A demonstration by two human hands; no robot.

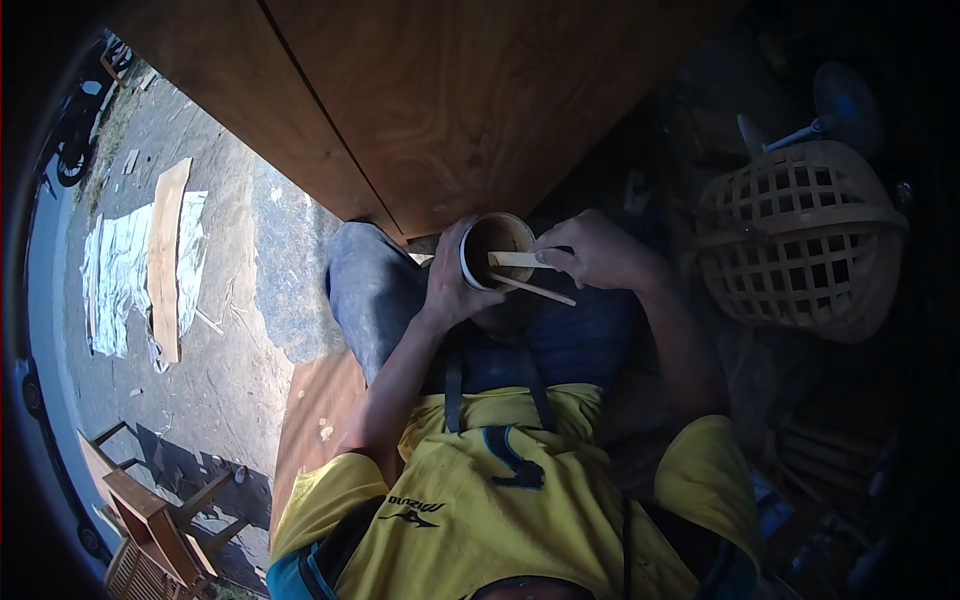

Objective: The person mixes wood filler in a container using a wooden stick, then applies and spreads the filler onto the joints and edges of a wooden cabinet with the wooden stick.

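A round container (482,236) with a pale rim and brownish inside is between my knees. My left hand (452,275) is wrapped round its left side. My right hand (592,250) is closed on a flat pale stick (516,259), whose far end reaches into the container. A second thin stick (535,289) leans out over the container's near rim, below the flat one. What lies at the bottom of the container is too dark to make out.
Large brown wooden panels (430,110) rise just ahead. At the right is a woven basket (800,240) beside a fan (845,105). On the ground at the left, a plank (168,260) lies on white sheeting (122,275); wooden furniture (150,510) is at the lower left.
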